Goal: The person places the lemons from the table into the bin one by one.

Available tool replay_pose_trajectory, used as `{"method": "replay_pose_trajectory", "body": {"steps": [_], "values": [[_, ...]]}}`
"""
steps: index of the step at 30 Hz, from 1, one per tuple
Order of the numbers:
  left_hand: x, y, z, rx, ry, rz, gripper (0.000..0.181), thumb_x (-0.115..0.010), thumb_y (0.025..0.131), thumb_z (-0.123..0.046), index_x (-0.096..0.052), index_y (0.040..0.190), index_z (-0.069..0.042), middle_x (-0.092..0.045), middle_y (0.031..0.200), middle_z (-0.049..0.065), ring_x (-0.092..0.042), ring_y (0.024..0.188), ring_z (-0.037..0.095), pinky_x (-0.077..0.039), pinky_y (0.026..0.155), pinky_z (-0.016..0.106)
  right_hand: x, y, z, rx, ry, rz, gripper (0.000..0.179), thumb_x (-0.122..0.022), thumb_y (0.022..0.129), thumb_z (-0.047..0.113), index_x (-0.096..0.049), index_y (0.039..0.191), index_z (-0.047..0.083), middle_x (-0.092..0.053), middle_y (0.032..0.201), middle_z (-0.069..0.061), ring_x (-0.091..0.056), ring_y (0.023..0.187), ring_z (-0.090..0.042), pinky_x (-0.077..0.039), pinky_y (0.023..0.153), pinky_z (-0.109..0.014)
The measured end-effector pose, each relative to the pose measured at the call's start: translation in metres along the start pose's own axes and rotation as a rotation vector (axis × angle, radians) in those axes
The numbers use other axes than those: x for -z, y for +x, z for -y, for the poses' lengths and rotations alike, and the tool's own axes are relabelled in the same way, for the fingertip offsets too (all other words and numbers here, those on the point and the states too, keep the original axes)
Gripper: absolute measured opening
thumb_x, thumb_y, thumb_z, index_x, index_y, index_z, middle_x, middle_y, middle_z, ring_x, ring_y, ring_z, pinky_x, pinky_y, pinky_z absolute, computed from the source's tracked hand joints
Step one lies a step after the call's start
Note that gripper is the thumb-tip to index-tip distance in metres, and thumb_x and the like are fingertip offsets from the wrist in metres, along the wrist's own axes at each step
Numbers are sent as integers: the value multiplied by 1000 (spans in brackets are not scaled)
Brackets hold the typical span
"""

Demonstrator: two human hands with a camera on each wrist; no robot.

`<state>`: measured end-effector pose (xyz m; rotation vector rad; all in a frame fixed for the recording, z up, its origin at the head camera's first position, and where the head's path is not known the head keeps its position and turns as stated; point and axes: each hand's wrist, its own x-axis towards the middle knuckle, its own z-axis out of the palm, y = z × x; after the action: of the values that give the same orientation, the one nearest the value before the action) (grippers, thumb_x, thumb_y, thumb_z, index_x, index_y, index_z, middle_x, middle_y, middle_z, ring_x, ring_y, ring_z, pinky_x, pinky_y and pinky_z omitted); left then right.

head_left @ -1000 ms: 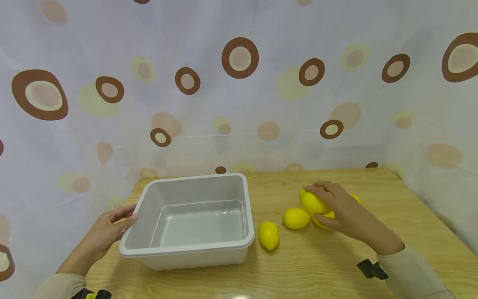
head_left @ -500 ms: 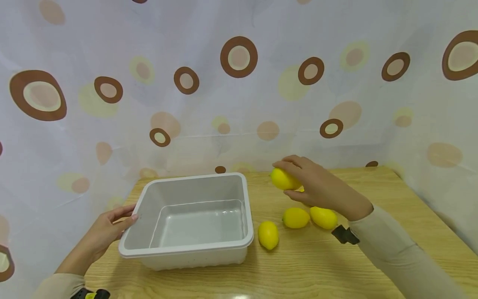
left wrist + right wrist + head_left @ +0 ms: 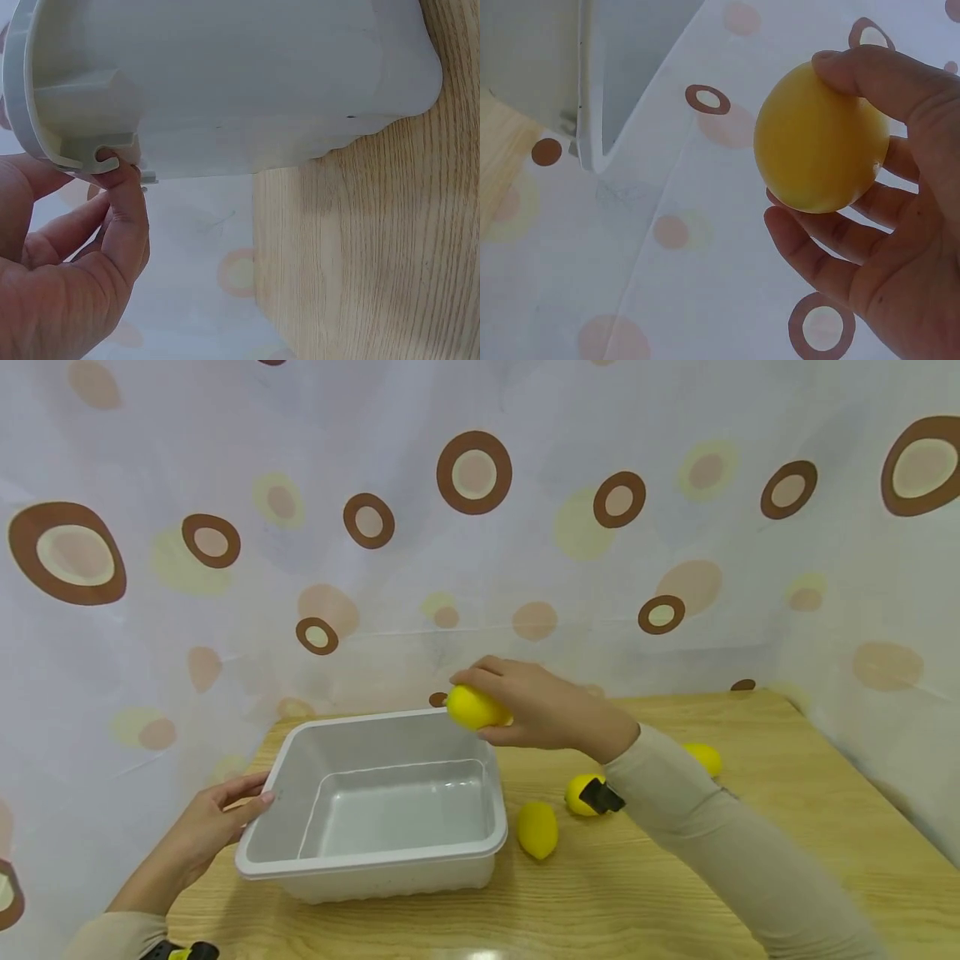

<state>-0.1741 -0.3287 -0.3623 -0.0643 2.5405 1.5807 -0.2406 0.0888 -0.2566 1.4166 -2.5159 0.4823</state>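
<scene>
My right hand (image 3: 536, 706) grips a yellow lemon (image 3: 476, 707) in the air by the far right corner of a white plastic basin (image 3: 375, 864). In the right wrist view, thumb and fingers curl round the lemon (image 3: 817, 142). At the basin's left side, my left hand (image 3: 206, 831) pinches the rim, thumb on top; the left wrist view has its fingers (image 3: 124, 217) curled beneath the rim of the basin (image 3: 225, 82). Nothing lies inside the basin. One lemon (image 3: 537, 831) rests just right of it, and another lemon (image 3: 583, 795) is partly covered by the black wrist strap.
A further lemon (image 3: 703, 760) shows beyond my right sleeve (image 3: 720, 827), which hides part of the table. The wooden table (image 3: 630, 902) ends at the back and sides against a hanging sheet (image 3: 547, 543) with round spots.
My right hand has carried the lemon leftward and up, from above the other lemons to the basin's far right corner. The left hand stays on the rim.
</scene>
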Motion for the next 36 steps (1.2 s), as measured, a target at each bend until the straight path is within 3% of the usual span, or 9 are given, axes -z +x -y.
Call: {"method": "replay_pose_trajectory", "body": {"steps": [10,18,24,36], "values": [[1,1,0,-20,-9,29,65,-57,98,-26,-30,146,6,-43,133,25,-62,91,9,-57,75,32,-22,35,3,-54,21,124,55,-70,86,20,-49,136,9,-55,125,-7,-56,100,-20,-48,93,-33],[2,1,-1,-2,-6,43,67,-58,97,-28,-28,147,5,-39,139,26,-62,95,9,-56,78,33,-41,62,12,-106,63,211,55,-69,87,24,-49,137,14,-56,122,-3,-53,99,-17,-45,93,-31],[2,0,-1,5,-10,49,69,-58,97,-31,-28,148,4,-39,139,26,-62,97,11,-56,79,33,-55,74,21,-110,85,272,55,-69,87,26,-50,137,12,-58,119,-3,-52,100,-17,-43,93,-32],[2,-1,-2,-9,-14,49,68,-57,98,-30,-28,148,5,-38,139,26,-62,95,9,-56,78,33,-81,89,21,-197,127,301,53,-71,86,30,-53,134,14,-61,121,-1,-54,102,-15,-42,89,-29]]}}
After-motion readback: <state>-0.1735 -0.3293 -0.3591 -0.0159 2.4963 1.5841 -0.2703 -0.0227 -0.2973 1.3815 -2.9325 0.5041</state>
